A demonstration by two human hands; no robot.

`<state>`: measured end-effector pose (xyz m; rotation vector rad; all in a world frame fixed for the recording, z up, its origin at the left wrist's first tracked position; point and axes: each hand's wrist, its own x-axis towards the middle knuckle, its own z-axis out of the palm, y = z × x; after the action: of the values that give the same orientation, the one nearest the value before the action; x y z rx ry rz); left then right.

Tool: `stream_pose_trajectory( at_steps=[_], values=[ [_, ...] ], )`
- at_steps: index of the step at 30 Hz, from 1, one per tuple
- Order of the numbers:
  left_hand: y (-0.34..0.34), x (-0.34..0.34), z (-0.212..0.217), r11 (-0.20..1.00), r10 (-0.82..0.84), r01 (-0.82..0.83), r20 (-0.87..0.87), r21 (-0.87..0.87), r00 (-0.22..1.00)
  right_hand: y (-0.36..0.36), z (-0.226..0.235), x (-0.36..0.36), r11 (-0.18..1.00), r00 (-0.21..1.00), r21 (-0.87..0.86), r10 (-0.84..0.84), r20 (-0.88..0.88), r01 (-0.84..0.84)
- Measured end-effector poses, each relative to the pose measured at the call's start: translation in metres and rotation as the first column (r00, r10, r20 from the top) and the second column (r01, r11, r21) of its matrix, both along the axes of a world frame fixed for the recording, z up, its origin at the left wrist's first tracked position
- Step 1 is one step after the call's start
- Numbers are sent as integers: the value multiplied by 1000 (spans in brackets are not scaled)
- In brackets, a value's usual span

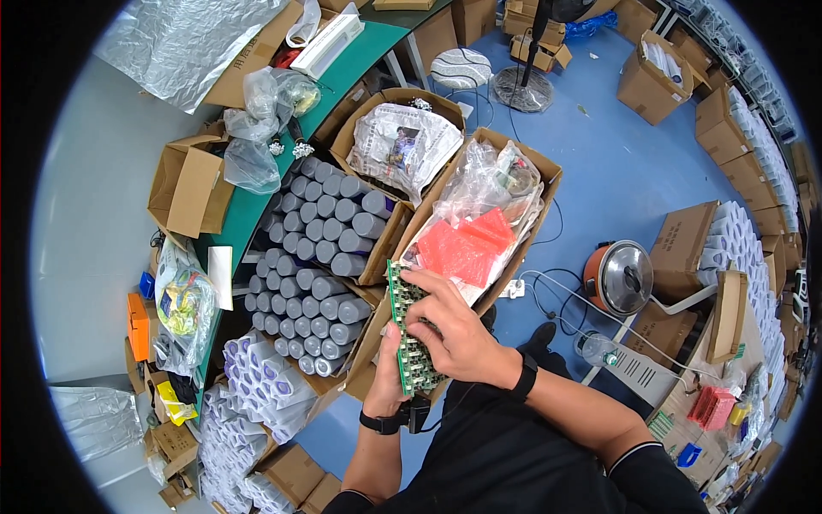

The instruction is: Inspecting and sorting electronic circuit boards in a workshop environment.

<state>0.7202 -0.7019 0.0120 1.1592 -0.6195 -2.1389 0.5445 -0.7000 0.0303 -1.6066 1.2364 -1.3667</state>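
Note:
Over the near end of a long open carton I hold a green circuit board, densely set with small pale components. It stands tilted, its long edge running away from me. My left hand grips the near left edge, thumb along the side, its other fingers mostly hidden behind the board. Across the component side lies my right hand, fingers bent and their tips on the board; its thumb is not clearly visible. Beyond the board, red bubble-wrap bags and clear plastic fill the carton.
Left of the carton stand boxes of grey-capped cylinders and white-wrapped parts. A green-edged table curves along the left. On the right are a lidded cooking pot, loose cables, a plastic bottle and a cluttered workbench.

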Motion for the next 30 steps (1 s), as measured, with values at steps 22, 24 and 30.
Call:
stream_pose_trajectory(
  at_steps=[22,24,30],
  values=[
    [-8,-13,16,991,133,-134,-47,-12,990,13,2,6,993,980,54,95,178,-106],
    [-9,-11,15,992,120,-121,-42,-24,992,14,9,4,993,975,117,-22,221,-4],
    [-10,-6,10,994,107,-105,-99,27,989,15,4,7,988,988,-14,157,-6,-157]
  ],
)
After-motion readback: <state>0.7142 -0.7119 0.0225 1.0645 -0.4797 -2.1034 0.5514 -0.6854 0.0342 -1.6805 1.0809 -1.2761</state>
